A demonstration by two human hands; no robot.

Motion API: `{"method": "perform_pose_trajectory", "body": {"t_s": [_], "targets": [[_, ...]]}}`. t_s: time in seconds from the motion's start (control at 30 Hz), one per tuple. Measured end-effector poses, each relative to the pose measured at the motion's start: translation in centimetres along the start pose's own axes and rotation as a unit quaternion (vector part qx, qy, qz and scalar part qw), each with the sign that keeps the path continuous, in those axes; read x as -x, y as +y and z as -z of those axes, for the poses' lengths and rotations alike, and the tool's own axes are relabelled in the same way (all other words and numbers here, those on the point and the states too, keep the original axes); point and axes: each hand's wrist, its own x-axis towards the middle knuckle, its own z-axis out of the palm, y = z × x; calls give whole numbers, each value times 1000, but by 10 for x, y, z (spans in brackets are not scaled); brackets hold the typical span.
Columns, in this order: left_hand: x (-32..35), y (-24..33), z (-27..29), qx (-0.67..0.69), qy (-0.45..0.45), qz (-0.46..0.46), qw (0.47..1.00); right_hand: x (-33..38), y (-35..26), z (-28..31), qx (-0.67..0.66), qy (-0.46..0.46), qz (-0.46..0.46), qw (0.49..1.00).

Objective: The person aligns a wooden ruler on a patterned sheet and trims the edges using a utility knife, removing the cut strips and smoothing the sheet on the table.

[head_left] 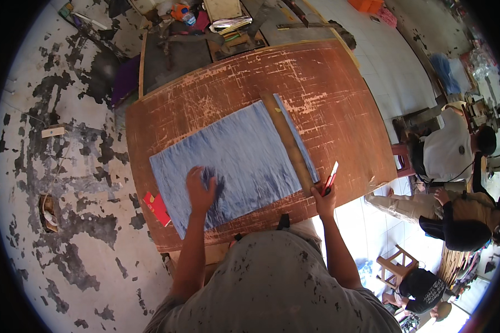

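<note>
A blue streaked sheet [228, 155] lies at a slant on the brown worktable, its material not clear. Across its right part runs a long brown straightedge [286, 139], with a narrow blue strip [297, 139] showing beyond it. My left hand [200, 191] is over the sheet's lower left part, thumb apart from the fingers, holding nothing; a dark shadow falls beside it. In my right hand [324, 202] is a red utility knife [330, 178], its pale end pointing up and away. That hand is at the straightedge's near end; whether it presses on it I cannot tell.
The worn brown tabletop [355, 111] is scratched all over. A red packet [157, 208] lies at its left edge. Beyond the far edge are papers and tools on a grey surface [172, 61]. At right, several people sit near a wooden stool [397, 265].
</note>
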Motion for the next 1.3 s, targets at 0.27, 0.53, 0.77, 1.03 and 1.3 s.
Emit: {"method": "perform_pose_trajectory", "body": {"t_s": [0.27,0.53,0.77,1.03,1.3], "targets": [[-106,111,-143,61,-223,-159,960,-6,2,1,-44,-31,-6,999],[-151,145,-180,-110,-335,-150,923,-12,2,9,-74,-47,-37,995],[-148,147,-183,-78,-349,-114,927,-18,4,18,-53,-76,-33,995],[-152,149,-184,-79,-346,-118,927,-26,4,23,-49,-113,-49,991],[-154,148,-183,-96,-356,-119,922,-29,11,21,-54,-115,-47,991]]}}
